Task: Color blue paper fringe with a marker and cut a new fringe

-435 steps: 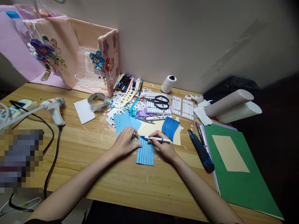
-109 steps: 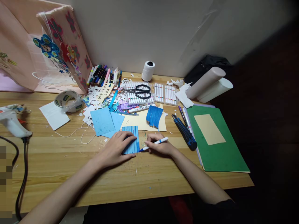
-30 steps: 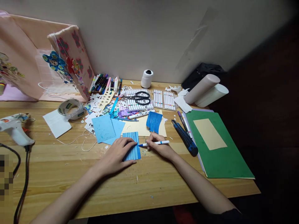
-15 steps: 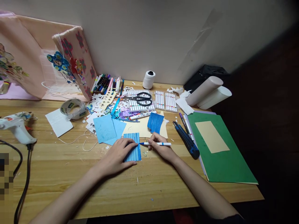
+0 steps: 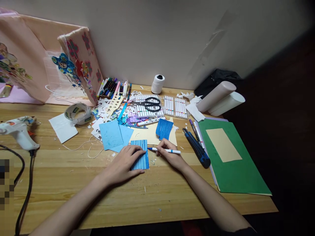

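- Wooden desk (image 5: 73, 177) filled most of your view, pushed against a pale wall, with craft clutter heaped along the back edge.
- Your pink decorated board (image 5: 81, 62) stood propped at the far left, and the green folder (image 5: 236, 170) lay flat to your right with a cream sheet on top.
- Your glue gun (image 5: 18, 131) sat at the left edge, well apart from the work, and the tape roll (image 5: 76, 113) lay near the paper scraps.
- Marker trays (image 5: 176, 106) and the scissors (image 5: 147, 103) rested behind the cream paper, out of your way.
- Your left hand (image 5: 123, 164) lay flat and spread on the blue striped paper (image 5: 141, 154), pinning it to the desk directly in front of you.
- Your right hand (image 5: 169, 154) was curled in a writing grip around the blue marker (image 5: 164, 150), its tip resting at the paper's upper right edge.
- To colour well from there, you were best off pressing the left palm firmly so the sheet could not creep, and keeping those fingertips clear of the tip.
- Short, even strokes along the existing stripes seemed the safest way to avoid streaks and marks on the bare wood.
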A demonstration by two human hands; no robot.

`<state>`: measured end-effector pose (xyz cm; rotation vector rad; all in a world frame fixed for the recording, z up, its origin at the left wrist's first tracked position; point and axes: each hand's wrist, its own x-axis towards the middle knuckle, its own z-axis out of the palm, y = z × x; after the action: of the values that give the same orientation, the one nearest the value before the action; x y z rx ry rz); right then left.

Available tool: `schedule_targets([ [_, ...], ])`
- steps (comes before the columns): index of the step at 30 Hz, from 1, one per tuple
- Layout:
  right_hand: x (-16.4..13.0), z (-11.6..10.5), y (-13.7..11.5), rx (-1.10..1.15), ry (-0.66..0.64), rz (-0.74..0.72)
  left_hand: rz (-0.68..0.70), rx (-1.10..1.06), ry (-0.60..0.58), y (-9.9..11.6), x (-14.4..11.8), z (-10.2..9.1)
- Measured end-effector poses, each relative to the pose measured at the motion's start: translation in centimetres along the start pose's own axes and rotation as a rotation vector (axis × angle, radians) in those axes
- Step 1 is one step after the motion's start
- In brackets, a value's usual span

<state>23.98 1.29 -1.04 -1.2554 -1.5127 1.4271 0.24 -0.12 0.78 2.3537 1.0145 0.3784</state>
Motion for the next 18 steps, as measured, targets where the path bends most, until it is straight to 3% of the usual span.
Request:
schedule_targets([
  [18,0.07,0.06,-0.29,0.016,-0.032,0.030,0.005,-0.003,0.004,-0.08,-0.07,0.09],
])
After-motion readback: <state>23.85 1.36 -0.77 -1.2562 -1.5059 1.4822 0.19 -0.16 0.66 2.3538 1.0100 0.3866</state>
